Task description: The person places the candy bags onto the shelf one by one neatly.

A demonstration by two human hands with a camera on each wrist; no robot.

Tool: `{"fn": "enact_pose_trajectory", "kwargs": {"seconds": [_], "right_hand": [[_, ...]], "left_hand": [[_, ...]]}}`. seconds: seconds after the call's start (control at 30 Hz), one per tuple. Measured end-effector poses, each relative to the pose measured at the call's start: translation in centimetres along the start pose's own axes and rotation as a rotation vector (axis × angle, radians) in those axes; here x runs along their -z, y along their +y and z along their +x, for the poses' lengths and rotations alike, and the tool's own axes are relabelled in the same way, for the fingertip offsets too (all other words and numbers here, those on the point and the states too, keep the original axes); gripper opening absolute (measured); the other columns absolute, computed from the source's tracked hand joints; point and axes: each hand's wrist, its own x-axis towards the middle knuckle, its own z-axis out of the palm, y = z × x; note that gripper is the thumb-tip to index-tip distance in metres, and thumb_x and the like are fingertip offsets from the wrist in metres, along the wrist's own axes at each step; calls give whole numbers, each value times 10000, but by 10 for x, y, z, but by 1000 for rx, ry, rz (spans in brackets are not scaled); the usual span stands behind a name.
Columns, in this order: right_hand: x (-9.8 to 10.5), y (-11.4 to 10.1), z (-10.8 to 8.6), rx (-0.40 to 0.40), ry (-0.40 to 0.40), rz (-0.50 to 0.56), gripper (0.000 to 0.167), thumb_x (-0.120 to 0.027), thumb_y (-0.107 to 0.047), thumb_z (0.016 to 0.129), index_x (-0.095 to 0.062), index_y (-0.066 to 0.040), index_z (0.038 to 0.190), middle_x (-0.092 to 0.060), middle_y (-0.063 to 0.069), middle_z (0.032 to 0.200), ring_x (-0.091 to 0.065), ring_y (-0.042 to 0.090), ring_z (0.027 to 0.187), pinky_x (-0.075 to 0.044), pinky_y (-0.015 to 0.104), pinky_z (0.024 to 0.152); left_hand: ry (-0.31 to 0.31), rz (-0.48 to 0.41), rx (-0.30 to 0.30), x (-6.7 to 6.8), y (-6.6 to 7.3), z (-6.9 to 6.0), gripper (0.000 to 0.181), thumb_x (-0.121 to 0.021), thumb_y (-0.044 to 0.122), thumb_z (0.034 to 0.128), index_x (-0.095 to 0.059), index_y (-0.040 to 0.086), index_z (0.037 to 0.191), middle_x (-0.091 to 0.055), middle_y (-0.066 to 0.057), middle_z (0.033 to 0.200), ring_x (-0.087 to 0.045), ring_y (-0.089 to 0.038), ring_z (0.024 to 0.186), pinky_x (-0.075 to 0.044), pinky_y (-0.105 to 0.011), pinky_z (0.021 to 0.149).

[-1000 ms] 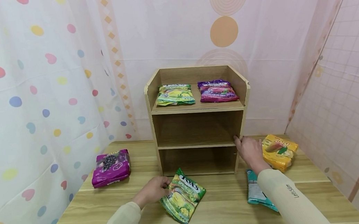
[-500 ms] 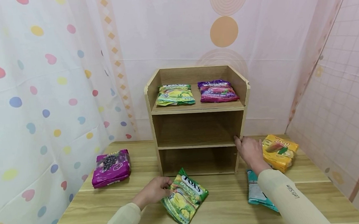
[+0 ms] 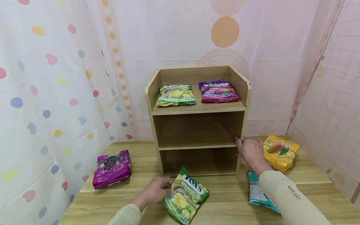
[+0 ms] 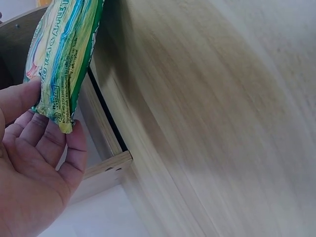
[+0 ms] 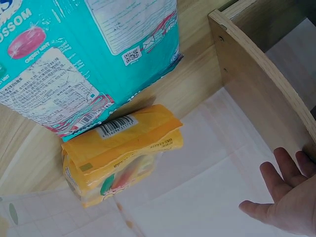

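In the head view my left hand pinches the left edge of a green Fox's bag, which tilts in front of the wooden shelf. The left wrist view shows the thumb and fingers of my left hand on the end of that green bag. My right hand rests against the shelf's right side panel, fingertips at its front edge near the middle board. In the right wrist view the right hand's fingers are spread, some of them beside the panel.
On the shelf top lie a yellow-green bag and a purple bag. A purple grape pack lies on the table at left. A yellow pack and a teal bag lie at right, the teal one partly behind my sleeve.
The green bag has shifted slightly right and turned a little in my left hand. My right hand has stayed at the shelf's side.
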Motion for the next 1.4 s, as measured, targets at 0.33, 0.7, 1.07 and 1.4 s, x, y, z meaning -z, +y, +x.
{"fn": "enact_pose_trajectory", "kwargs": {"seconds": [0.33, 0.7, 1.07, 1.4], "right_hand": [[-1, 1, 0, -10, 8, -5, 545, -360, -410, 1056, -555, -47, 699, -591, 121, 670, -629, 465, 907, -186, 674, 1093], [-2, 0, 0, -5, 24, -24, 552, -369, -404, 1057, -564, -41, 690, -630, 167, 713, -636, 472, 919, -210, 668, 1090], [-1, 0, -1, 11, 20, -16, 550, -360, -406, 1057, -534, -57, 671, -587, 126, 656, -639, 461, 880, -211, 678, 1085], [-1, -1, 0, 6, 17, -12, 557, -356, -401, 1062, -512, -65, 647, -539, 98, 602, -639, 445, 837, -206, 676, 1087]], "left_hand": [[17, -18, 47, 4, 2, 3, 105, -644, 11, 908, -659, 34, 1010, -679, -36, 903, -610, -164, 807, -511, -375, 742], [89, -69, 38, 7, 6, 7, 86, -639, 40, 933, -647, 25, 1018, -665, -34, 886, -596, -154, 782, -502, -323, 697], [151, -109, 37, 11, 11, 11, 97, -616, 33, 948, -644, 13, 1039, -683, -29, 898, -618, -142, 793, -503, -320, 742], [239, -147, 57, 16, 17, 15, 124, -615, 30, 947, -637, 8, 1068, -677, -38, 931, -634, -159, 836, -521, -340, 777]]}}
